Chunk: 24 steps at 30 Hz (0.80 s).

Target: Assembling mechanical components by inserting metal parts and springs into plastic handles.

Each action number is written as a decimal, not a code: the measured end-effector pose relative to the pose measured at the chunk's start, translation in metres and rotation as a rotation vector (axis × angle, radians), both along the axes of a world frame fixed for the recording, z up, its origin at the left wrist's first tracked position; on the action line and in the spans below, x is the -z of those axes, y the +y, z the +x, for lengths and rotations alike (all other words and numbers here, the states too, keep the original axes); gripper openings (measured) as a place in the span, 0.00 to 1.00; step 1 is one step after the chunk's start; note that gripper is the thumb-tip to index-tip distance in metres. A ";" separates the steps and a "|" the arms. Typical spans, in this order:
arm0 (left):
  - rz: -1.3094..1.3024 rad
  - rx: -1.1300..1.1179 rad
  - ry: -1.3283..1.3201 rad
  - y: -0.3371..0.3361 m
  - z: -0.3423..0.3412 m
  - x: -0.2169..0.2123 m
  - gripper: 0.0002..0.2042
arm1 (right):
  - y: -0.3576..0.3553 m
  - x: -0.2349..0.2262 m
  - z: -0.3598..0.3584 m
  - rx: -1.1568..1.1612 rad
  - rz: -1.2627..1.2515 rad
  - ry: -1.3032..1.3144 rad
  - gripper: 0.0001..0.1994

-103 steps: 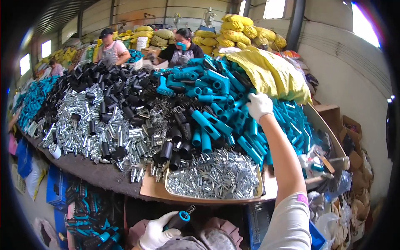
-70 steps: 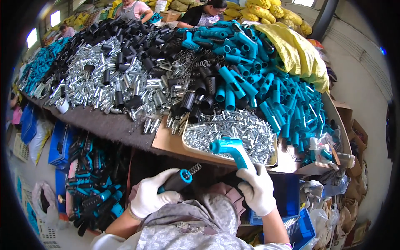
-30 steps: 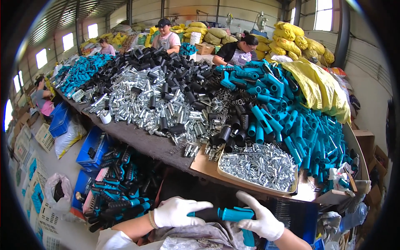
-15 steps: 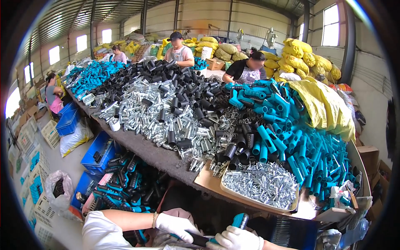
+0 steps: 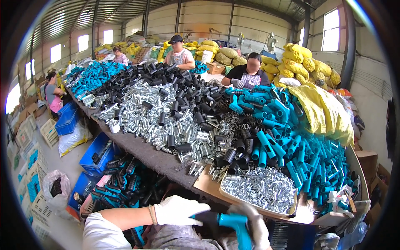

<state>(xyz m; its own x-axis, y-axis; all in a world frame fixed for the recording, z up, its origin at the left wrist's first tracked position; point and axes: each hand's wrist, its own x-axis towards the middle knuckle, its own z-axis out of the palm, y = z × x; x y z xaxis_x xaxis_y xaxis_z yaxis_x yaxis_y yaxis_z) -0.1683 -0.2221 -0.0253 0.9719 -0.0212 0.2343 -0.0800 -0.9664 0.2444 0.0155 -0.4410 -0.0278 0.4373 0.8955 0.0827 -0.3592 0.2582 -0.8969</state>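
Observation:
In front of my lap is an angled, pistol-shaped plastic tool body (image 5: pixel 234 223), teal with a black front section. My left hand (image 5: pixel 179 211), in a white glove, is closed with its fingers straight along the black section. My right hand (image 5: pixel 255 225), gloved too and smeared by motion, curves around the back of the teal part. Just beyond them, a shallow tray (image 5: pixel 223 188) holds small silvery metal pieces. Behind it lie loose black sleeves (image 5: pixel 229 156) and a large heap of teal housings (image 5: pixel 316 154).
A dark-covered table (image 5: pixel 141 152) carries heaps of silvery metal parts (image 5: pixel 141 108) and black sleeves. Below its edge, black-and-teal tool bodies (image 5: pixel 121 183) pile up beside blue crates (image 5: pixel 98 156). A yellow sack (image 5: pixel 321 108) drapes over the teal heap. Several co-workers stand around the table.
The tool body has risen and turned, so more of its teal grip shows. Both my hands have moved up, the left one straightening its fingers. Across the table, a co-worker has raised their head.

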 end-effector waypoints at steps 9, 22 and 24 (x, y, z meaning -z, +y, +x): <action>-0.637 -0.089 0.083 0.000 -0.020 0.025 0.15 | 0.000 0.011 -0.030 0.431 0.009 -0.035 0.22; -0.292 0.007 -0.066 -0.020 -0.021 0.087 0.12 | 0.009 -0.015 -0.020 0.201 0.187 -0.842 0.13; -0.312 0.076 -0.064 -0.024 -0.035 0.069 0.14 | 0.005 -0.006 -0.012 0.307 -0.024 -0.429 0.20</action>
